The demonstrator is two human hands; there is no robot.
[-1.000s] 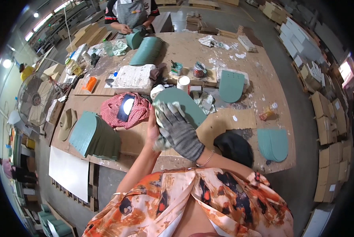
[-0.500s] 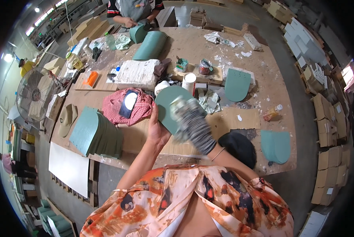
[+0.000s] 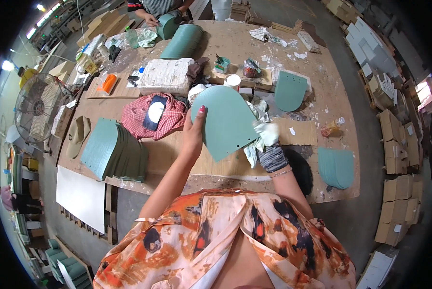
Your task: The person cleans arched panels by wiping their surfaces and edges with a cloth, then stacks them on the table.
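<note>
My bare left hand [image 3: 195,127] grips a green, round-ended panel [image 3: 225,115] by its left edge, thumb on the face. The panel is tilted above the table, its straight end with small holes turned to the lower right. At that end is my right hand [image 3: 268,144], in a grey knit glove with whitish fingers. Its fingers are closed on a pale, stained rag [image 3: 252,153] along the panel's edge; part of the rag is hidden. On the left stands a stack of similar green panels [image 3: 112,151]; more panels [image 3: 335,166] lie at the right.
A red checked cloth [image 3: 129,120] with a phone [image 3: 155,113] on it lies left of my hands. Beyond are a white-wrapped block [image 3: 165,77], a white container [image 3: 232,82] and an open can [image 3: 250,68]. A bottle [image 3: 332,126] lies right. Across the table a co-worker handles a green panel [image 3: 166,26].
My right hand has moved with the rag from the panel's face to its lower right edge. The panel has turned, bringing its holed end into view. The whole view has shifted slightly.
</note>
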